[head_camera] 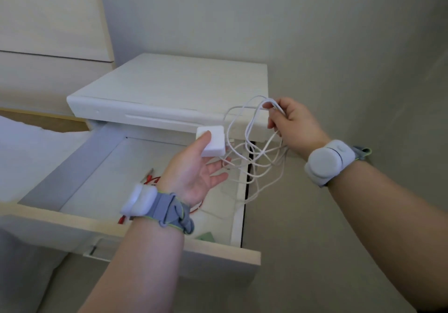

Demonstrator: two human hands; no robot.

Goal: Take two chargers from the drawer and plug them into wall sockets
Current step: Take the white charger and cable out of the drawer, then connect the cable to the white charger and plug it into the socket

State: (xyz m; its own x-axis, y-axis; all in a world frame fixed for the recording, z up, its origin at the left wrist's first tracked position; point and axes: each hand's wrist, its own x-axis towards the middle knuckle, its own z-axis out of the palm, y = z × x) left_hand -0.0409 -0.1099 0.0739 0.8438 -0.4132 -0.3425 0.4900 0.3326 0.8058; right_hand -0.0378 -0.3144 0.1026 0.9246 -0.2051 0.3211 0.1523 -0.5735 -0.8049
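Charger brick is out of the drawer. Our left hand pinches it, thumb on top, fingers underneath and loosely spread. Right hand fingers are curled, pinching loops of its white cable; the rest dangles tangled below both hands. Red cable sits in the drawer below the left fingers, prob charger no. 2, can't confirm. No socket in view, so both plug-ins are left.
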